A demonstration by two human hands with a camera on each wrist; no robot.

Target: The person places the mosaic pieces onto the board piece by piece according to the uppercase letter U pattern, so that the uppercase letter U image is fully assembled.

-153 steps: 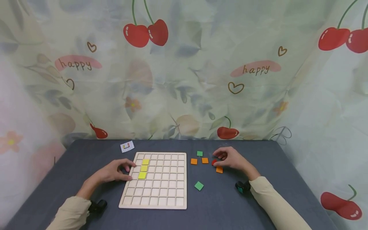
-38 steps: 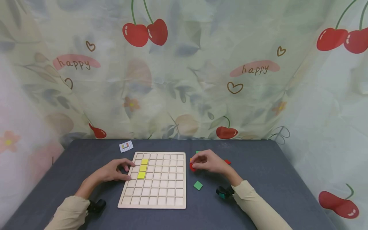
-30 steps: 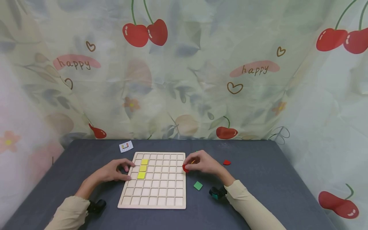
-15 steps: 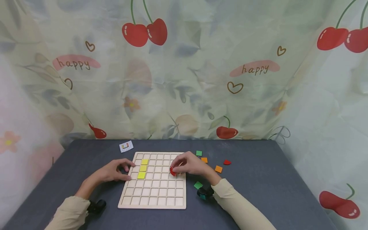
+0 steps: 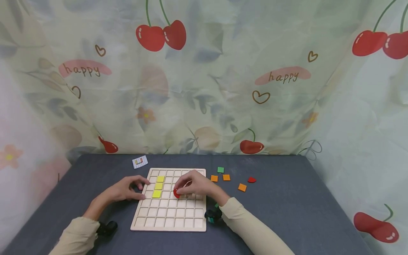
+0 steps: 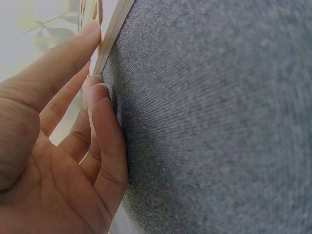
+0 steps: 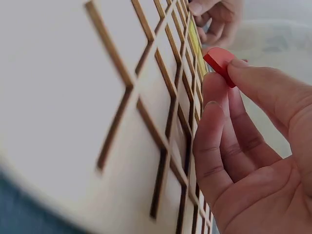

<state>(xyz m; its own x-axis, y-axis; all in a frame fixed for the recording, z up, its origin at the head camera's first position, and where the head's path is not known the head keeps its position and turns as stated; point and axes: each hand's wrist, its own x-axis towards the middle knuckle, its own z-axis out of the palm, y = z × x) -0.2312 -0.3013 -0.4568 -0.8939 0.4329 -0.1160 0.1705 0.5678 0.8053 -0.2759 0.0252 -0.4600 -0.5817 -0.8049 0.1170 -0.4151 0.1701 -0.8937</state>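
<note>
My right hand [image 5: 192, 183] pinches a red tile [image 7: 222, 63] with one curved side between thumb and fingers. It holds the tile tilted, close over the middle of the wooden grid board [image 5: 169, 223]. Three yellow square tiles [image 5: 158, 186] sit in a column of cells toward the board's left side. At the board's left edge rests my left hand [image 5: 125, 187], its thumb and index finger spread along the frame. The left wrist view shows the thumb [image 6: 68, 58] tip on the frame, with the other fingers loosely bent beside it.
Right of the board lie orange tiles [image 5: 242, 187], a green tile [image 5: 220, 170] and another red tile [image 5: 251, 180]. A second green tile is mostly hidden by the right wrist camera [image 5: 213, 214]. Behind the board lies a small printed card [image 5: 140, 162].
My right hand has picked up the red tile from among the loose pieces and carried it left over the board. My left hand has stayed at the board's edge.
</note>
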